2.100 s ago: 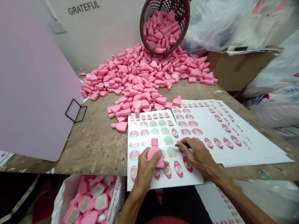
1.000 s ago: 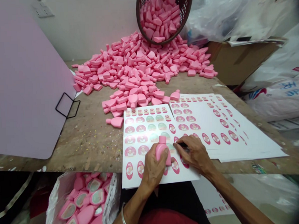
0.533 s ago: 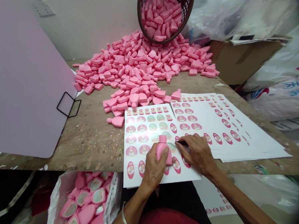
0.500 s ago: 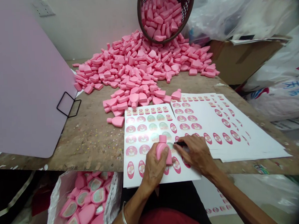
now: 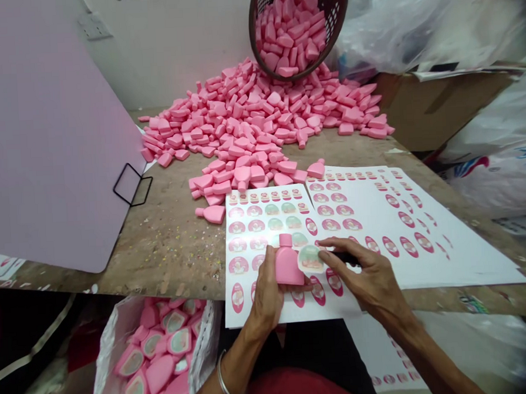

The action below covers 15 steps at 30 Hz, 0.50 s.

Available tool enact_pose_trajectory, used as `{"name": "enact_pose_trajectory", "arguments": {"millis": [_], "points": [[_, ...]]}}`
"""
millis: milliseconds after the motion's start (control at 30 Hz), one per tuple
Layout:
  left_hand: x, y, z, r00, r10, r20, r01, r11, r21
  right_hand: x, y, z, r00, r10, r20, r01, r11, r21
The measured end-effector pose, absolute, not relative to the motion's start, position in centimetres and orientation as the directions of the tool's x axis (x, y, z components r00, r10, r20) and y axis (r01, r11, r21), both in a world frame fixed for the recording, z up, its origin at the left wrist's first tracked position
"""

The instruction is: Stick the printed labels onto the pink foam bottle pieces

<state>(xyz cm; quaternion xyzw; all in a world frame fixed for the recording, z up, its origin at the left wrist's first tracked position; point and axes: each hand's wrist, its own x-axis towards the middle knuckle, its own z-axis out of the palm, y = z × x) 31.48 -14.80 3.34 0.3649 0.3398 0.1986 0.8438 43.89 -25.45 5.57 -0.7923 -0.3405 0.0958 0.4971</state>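
Observation:
My left hand (image 5: 268, 294) grips a small pink plastic bottle (image 5: 288, 262) upright over a sticker sheet (image 5: 264, 220) at the table's front edge. My right hand (image 5: 370, 276) holds a thin dark tool (image 5: 343, 255), and a round green-and-pink sticker (image 5: 311, 258) hangs lifted at its tip, just right of the bottle. A second sticker sheet (image 5: 424, 235) lies to the right, with rows of oval and round labels.
A big heap of pink bottles (image 5: 259, 126) spills from a tipped brown basket (image 5: 342, 16) at the back. A white bag (image 5: 116, 340) of labelled bottles sits below left. A pink board (image 5: 43, 132) stands at left, a cardboard box (image 5: 435, 111) and plastic sacks at right.
My right hand has peeled a round sticker off the sheet and lifted it beside the bottle. The left hand has turned the bottle more upright; the view shifted slightly.

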Motion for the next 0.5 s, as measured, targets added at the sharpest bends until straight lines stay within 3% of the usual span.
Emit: {"name": "enact_pose_trajectory", "arguments": {"millis": [233,500], "points": [[31.1,-14.7,4.2,0.726,0.557,-0.404,-0.151,0.702,0.696,41.2,-23.9,5.3,0.650,0.723,0.236,0.491,-0.162,-0.856],[30.8,-14.6,4.2,0.716,0.577,-0.393,-0.165,0.687,0.708,41.0,-23.5,5.2,0.610,0.736,0.295,0.592,-0.176,-0.786]]}}
